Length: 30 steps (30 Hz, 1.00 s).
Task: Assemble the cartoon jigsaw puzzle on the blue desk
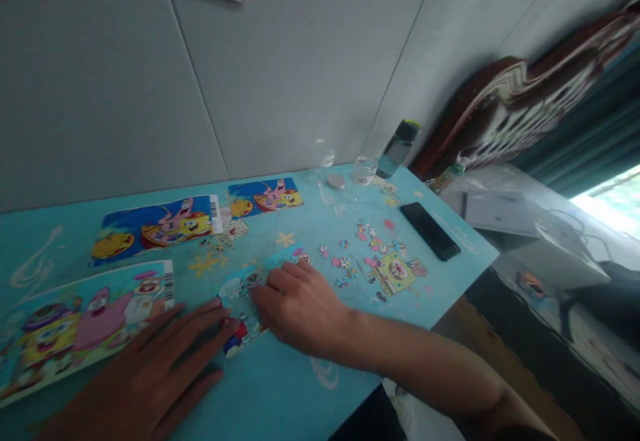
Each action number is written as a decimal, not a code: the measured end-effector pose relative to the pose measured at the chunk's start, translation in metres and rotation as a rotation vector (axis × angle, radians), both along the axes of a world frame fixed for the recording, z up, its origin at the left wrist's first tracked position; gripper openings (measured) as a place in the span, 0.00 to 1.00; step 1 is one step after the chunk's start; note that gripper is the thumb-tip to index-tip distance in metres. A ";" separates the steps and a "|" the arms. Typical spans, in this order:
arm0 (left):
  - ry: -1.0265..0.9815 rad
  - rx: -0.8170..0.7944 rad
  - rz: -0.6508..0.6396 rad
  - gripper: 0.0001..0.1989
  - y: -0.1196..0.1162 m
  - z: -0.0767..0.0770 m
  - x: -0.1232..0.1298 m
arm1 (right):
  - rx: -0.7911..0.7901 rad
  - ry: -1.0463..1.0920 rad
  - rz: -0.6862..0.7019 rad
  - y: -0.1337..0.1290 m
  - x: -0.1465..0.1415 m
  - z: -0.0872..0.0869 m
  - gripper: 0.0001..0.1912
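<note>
A partly assembled jigsaw puzzle point(239, 304) lies flat on the blue tabletop between my two hands. My left hand point(155, 374) is open, fingers stretched, its fingertips at the puzzle's left edge and over the lower part of a picture card point(100, 327) of cartoon figures. My right hand point(297, 304) rests over the puzzle with its fingers curled and pressed together. Whatever those fingers hold is hidden under them. Loose jigsaw pieces point(344, 263) are scattered to the right of my right hand, beside a printed yellow square cartoon figure point(396, 272).
A second picture card point(157, 225) and a smaller blue picture point(266, 196) lie toward the wall. Small pieces point(215, 243) sit near them. Farther right are clear cups point(365, 170), a dark bottle point(399, 149) and a black phone point(430, 231). A laptop point(500, 212) lies beyond the table edge.
</note>
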<state>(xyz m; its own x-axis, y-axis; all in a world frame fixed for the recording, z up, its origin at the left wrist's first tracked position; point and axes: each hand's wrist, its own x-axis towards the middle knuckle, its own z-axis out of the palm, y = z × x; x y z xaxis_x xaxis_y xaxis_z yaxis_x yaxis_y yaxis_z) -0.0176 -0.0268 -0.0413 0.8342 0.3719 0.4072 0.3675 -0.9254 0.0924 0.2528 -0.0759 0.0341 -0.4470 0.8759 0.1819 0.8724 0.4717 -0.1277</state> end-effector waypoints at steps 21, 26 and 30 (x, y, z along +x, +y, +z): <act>0.163 -0.020 -0.040 0.23 -0.001 0.041 0.004 | -0.083 0.297 -0.485 0.001 0.149 -0.013 0.13; 0.144 -0.088 0.017 0.19 -0.010 0.049 0.009 | -0.099 0.283 -0.525 0.006 0.148 -0.012 0.11; 0.126 -0.104 0.027 0.18 -0.012 0.054 0.013 | -0.202 0.266 -0.544 0.004 0.139 0.004 0.11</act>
